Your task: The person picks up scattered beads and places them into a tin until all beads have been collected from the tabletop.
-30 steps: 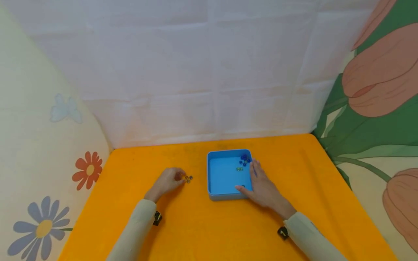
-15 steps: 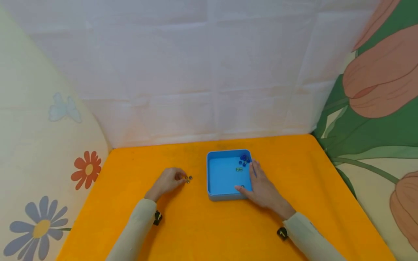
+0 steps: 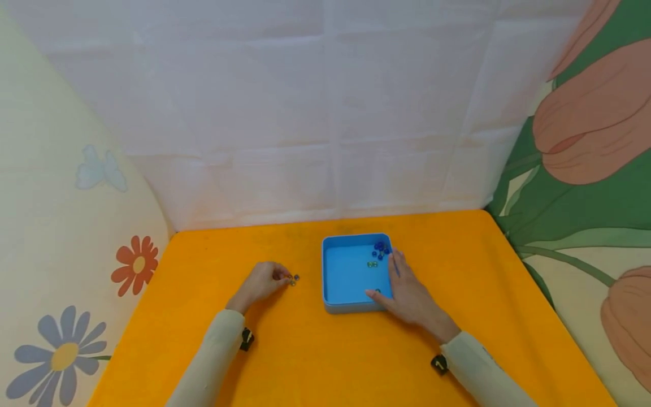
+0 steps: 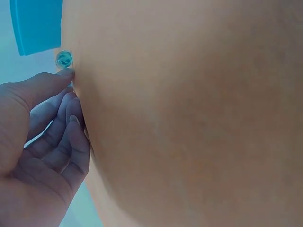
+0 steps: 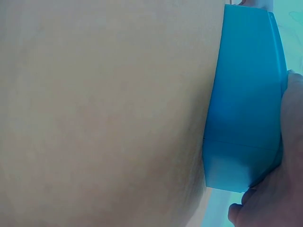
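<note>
My left hand (image 3: 261,284) is low over the table, thumb and index fingertips pinching a small glass marble at the edge of a little group. Clear marbles (image 3: 293,283) lie right beside those fingertips; one marble (image 4: 64,59) shows just past the thumb in the left wrist view. My right hand (image 3: 411,295) holds the right side of a square blue tray (image 3: 351,308), fingers along the right wall and thumb over the front right corner. Inside the tray, several dark blue marbles (image 3: 380,247) cluster at the back right, with greenish marbles (image 3: 373,264) in front of them.
The orange table (image 3: 325,362) runs back to a white cloth (image 3: 254,113). Flower-printed panels stand at the left (image 3: 61,254) and right (image 3: 595,226). Another greenish marble (image 3: 378,290) sits by the right thumb in the tray.
The left fingertips have edged slightly closer onto the nearest marble. The right hand and the tray stay in place.
</note>
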Tool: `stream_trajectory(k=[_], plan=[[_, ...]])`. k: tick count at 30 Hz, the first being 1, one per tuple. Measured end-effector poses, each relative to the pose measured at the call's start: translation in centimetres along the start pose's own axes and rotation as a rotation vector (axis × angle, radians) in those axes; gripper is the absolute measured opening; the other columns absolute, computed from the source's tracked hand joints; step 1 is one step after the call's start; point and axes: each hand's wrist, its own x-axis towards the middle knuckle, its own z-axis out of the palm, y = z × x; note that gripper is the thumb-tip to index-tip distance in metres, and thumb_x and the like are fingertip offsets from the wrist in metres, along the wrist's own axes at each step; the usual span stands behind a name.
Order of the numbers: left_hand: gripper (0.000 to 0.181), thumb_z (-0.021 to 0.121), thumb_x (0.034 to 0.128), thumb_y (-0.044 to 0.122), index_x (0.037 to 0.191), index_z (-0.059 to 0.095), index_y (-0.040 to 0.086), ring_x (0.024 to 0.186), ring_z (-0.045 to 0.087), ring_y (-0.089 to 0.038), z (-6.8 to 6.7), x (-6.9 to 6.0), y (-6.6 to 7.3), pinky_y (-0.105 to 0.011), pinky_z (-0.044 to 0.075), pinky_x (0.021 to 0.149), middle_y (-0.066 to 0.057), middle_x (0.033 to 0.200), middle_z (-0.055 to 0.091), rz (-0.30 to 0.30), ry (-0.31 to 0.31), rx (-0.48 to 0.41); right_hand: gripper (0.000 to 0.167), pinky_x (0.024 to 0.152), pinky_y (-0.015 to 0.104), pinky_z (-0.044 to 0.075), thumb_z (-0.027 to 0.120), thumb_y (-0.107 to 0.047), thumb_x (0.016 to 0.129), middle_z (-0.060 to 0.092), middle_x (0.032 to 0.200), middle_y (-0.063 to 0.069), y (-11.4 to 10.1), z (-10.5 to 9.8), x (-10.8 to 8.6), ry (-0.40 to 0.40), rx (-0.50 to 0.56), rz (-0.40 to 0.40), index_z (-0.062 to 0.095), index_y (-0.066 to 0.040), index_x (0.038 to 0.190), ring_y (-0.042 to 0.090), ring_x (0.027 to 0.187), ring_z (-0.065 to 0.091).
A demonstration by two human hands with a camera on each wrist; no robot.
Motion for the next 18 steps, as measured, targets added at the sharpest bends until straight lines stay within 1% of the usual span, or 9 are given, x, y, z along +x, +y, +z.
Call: stream_trajectory(k=[5, 18], plan=[[0.010, 0.075, 0.0986, 0.019, 0.101, 0.081, 0.012, 0.076, 0.064, -0.007, -0.05, -0.03, 0.02, -0.027, 0.056, 0.071, 0.002, 0.088, 0.076, 0.017, -0.001, -0.008, 0.116, 0.123, 0.057, 0.035, 0.053, -0.077, 0.095, 0.003, 0.177, 0.023, 0.04, 0.05, 0.03, 0.004, -0.005, 0.000, 0.011, 0.005, 0.166, 0.043, 0.164, 0.015], [0.011, 0.075, 0.0983, 0.020, 0.101, 0.081, 0.011, 0.075, 0.065, -0.007, -0.14, -0.15, 0.12, -0.024, 0.055, 0.067, 0.000, 0.090, 0.077, 0.031, 0.013, -0.001, 0.116, 0.124, 0.057, 0.035, 0.052, -0.078, 0.095, 0.003, 0.177, 0.023, 0.05, 0.02, -0.10, 0.015, 0.001, -0.009, 0.011, 0.005, 0.166, 0.042, 0.164, 0.014]])
